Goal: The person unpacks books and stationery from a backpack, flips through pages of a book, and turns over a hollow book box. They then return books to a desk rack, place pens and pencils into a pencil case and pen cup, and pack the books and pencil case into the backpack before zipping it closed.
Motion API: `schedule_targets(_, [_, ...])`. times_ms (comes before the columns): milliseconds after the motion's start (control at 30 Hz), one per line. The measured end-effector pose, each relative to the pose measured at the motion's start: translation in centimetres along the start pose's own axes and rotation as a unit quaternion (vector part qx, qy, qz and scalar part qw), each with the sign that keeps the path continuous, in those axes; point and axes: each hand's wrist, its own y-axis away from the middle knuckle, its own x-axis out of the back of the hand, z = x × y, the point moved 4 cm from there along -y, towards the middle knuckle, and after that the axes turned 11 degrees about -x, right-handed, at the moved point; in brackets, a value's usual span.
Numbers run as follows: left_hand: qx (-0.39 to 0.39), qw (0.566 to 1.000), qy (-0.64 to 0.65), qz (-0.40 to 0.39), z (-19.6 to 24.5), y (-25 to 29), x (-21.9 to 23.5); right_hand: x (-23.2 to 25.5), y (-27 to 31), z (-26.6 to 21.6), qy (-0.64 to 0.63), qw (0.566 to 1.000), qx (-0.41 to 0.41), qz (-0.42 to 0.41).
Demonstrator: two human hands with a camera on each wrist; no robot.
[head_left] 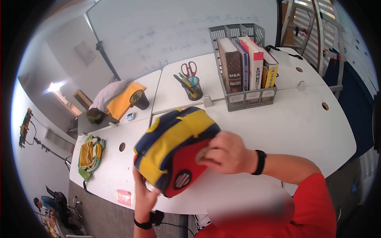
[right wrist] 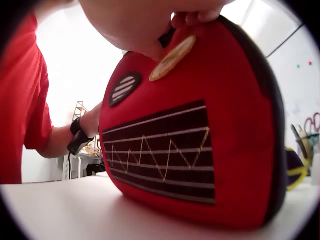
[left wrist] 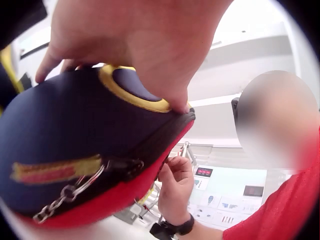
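Note:
A small backpack [head_left: 174, 148] with a red front, navy sides and yellow bands is held tilted over the white table. My left hand [head_left: 145, 192] grips one end; in the left wrist view its thumb lies by the dark seam, near a dangling metal chain [left wrist: 70, 192]. The right hand [head_left: 228, 152] has its fingers curled at the red panel's edge, pinching there beside a black strip. In the right wrist view, a round pale patch [right wrist: 172, 59], a striped round patch [right wrist: 125, 89] and a dark panel with zigzag stitching [right wrist: 162, 152] show on the red front.
Beyond the backpack stand a grey rack [head_left: 252, 101] of books and a pen cup [head_left: 194, 94] with scissors. To the left lie a green and yellow bag [head_left: 90, 154], a small timer [head_left: 130, 116], a potted plant [head_left: 139, 100] and an orange cloth [head_left: 119, 107]. A pink paper [head_left: 124, 197] is near the front edge.

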Motion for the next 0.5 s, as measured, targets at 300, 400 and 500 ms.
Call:
schedule_targets(300, [-0.125,0.985,-0.052,-0.109,0.5,3.3,-3.1,1.4,3.7,5.9,-0.226,0.867,-0.364,-0.253])
schedule_targets(400, [-0.317,0.855,-0.346,-0.221,1.8,0.9,-6.0,0.4,3.5,5.9,-0.148,0.898,-0.334,-0.244])
schedule_targets(500, [-0.164,0.978,-0.117,-0.047,0.7,-0.3,-3.3,0.9,0.8,4.7,-0.105,0.93,-0.33,-0.125])
